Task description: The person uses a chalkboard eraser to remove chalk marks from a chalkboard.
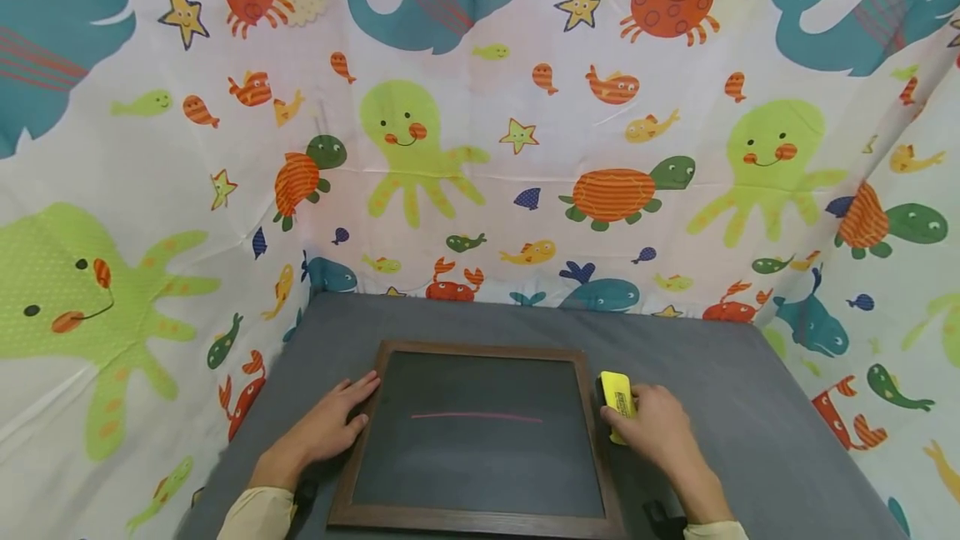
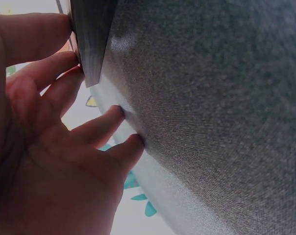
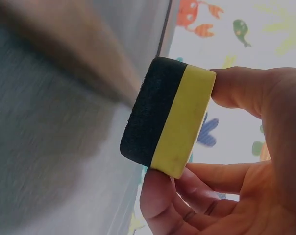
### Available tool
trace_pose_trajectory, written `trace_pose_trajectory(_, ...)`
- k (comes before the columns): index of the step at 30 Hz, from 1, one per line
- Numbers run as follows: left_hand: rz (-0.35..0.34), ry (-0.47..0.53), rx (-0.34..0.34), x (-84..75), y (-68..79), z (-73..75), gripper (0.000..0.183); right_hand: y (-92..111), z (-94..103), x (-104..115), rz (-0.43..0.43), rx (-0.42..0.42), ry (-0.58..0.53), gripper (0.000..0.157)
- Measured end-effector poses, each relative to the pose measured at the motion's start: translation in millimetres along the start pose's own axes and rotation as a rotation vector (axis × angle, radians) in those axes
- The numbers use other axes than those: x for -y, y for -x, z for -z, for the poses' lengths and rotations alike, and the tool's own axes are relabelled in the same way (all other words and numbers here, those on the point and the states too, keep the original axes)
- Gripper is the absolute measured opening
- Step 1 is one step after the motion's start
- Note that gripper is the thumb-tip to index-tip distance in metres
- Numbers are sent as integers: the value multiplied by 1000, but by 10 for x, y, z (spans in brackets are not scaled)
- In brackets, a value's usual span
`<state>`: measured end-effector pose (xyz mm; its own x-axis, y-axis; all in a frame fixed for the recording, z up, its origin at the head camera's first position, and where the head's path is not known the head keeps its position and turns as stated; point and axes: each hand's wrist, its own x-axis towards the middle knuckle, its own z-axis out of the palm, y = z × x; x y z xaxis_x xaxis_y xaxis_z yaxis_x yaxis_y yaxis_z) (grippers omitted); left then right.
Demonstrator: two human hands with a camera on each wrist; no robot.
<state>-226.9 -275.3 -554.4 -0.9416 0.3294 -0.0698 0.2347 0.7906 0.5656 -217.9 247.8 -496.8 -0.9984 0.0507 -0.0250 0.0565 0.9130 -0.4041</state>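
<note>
A small chalkboard (image 1: 480,473) with a brown wooden frame lies on the grey table, a pink chalk line (image 1: 476,416) drawn across its middle. My left hand (image 1: 330,423) rests at the board's left edge, thumb and some fingertips on the frame (image 2: 91,44), the other fingertips on the grey cloth. Just right of the board, my right hand (image 1: 660,427) pinches a chalkboard eraser (image 1: 618,398) between thumb and fingers. In the right wrist view the eraser (image 3: 162,115) shows its yellow back and its black felt side, which faces toward the board.
Grey cloth (image 1: 712,373) covers the table around the board. Behind and on both sides hangs a white curtain (image 1: 465,257) printed with sea animals. Dark wrist straps (image 1: 663,519) show at the sleeves.
</note>
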Motion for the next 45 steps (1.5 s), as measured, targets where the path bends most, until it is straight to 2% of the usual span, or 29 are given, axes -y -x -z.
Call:
trace_pose_trajectory(9,-4,-1,-2,46,-6,-11,64,-8,-141,418,34,-2,-16,61)
trace_pose_trajectory(15,-8,2,0,50,-12,-4,64,-4,-301,568,27,19,-24,50)
trace_pose_trajectory(23,-5,8,3,21,-22,-11,64,38,-445,613,21,1,39,45)
trace_pose_trajectory(32,5,3,-10,-4,5,-30,65,50,-531,704,25,-74,99,46)
trace_pose_trajectory(45,-13,-5,-11,-7,-21,-30,65,21,-591,810,5,-78,112,41)
